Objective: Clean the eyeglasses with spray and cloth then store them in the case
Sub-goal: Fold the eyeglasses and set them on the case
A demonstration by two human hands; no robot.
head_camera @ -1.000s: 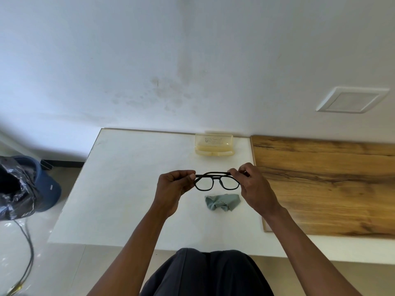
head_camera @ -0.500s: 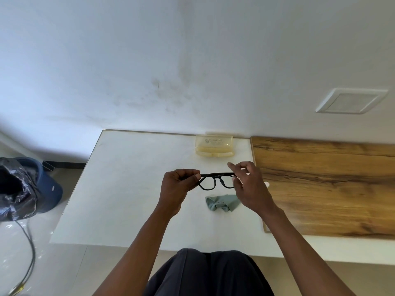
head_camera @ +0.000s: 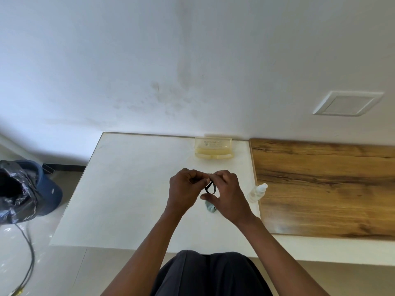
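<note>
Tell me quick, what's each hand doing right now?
Left hand: fingers curled, pinching the glasses.
Right hand: fingers curled on the glasses too, held above the cloth.

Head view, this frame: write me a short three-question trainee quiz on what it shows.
1. True or false: both hands hold the eyeglasses.
2. Where does the case sit? A) near the wall B) on the wood board C) on the floor
3. Fill in: the spray bottle lies beside the person's ____ hand.

Key: 1 true: the left hand and the right hand both grip them. 2 A. 3 right.
</note>
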